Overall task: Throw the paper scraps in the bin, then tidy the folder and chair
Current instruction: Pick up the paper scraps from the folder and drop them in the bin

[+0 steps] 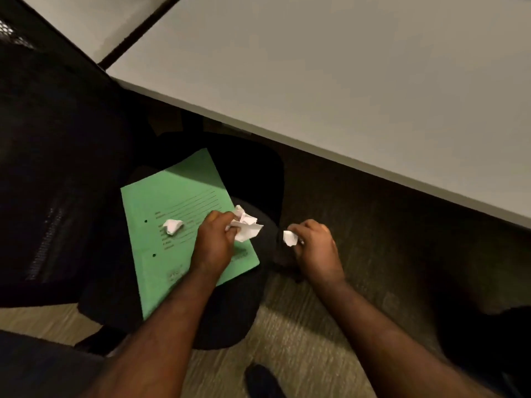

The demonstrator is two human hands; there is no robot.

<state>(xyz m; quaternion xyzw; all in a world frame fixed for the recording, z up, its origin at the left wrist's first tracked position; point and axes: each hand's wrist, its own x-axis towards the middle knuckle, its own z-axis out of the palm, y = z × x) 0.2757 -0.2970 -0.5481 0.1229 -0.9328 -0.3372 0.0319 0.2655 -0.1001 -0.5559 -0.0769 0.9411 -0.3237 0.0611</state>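
Scraps come first, and I take the green folder (178,214) as my landmark. It lies flat on the seat of the black chair (86,173), and one crumpled scrap (173,226) sits loose on its cover, near the middle. My left hand (214,242) hovers over the folder's right part, fingers pressed around a larger crumpled wad (245,225) that juts past the folder's right edge. My right hand (316,248) is off the folder altogether, to its right and above the carpet (359,202), pinching a small white scrap (290,238) between thumb and fingertips.

I judge this to be the gathering step: two scraps are in hand, one is not yet picked up. The next move calls for the left hand to reach back across the cover for the loose piece without letting go of the wad (crumpled paper springs open easily). No bin shows in this view, so I cannot tell which way to carry the load. A white desk (344,81) runs beyond the folder, and the chair is not yet pushed in under it.
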